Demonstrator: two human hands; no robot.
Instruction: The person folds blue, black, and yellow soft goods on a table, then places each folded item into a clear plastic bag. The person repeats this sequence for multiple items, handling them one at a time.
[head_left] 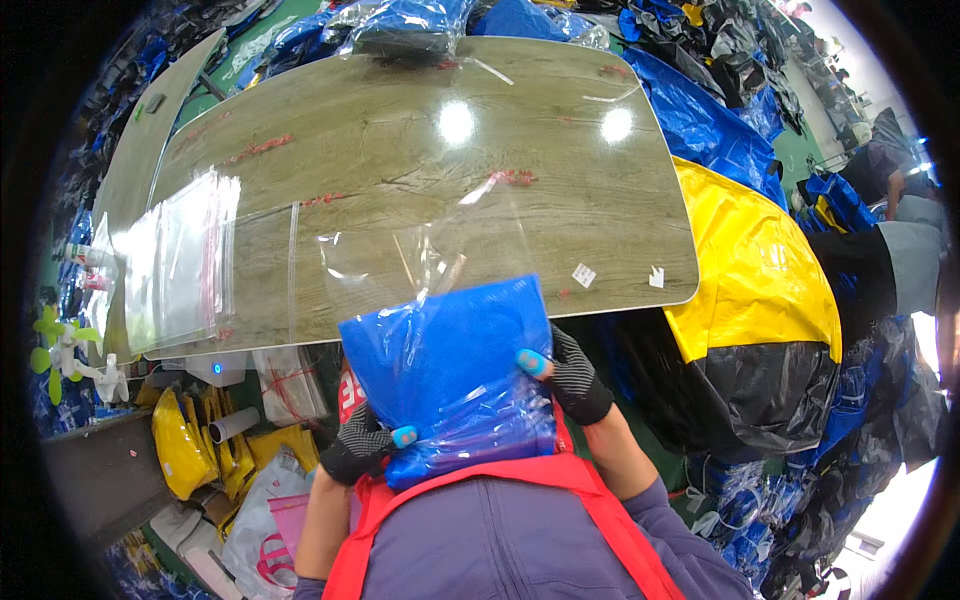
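Observation:
Between my two hands, at the table's near edge, is a folded blue plastic sheet (455,345) partly inside a clear plastic bag (470,240). The bag's empty end spreads forward over the wood-look tabletop (400,130). My left hand (358,442), in a dark striped glove with a blue-tipped thumb, grips the lower left side of the bundle. Gloved the same way, my right hand (580,380) clasps its right edge, thumb on top and fingers hidden beneath.
Flat clear bags (185,265) lie on the table's left side. A large yellow and black bag (765,260) stands at the right. Below left are yellow folded pieces (185,445) and a small green fan (55,345). Blue plastic bundles (400,25) crowd the far edge. Another person (890,170) is at far right.

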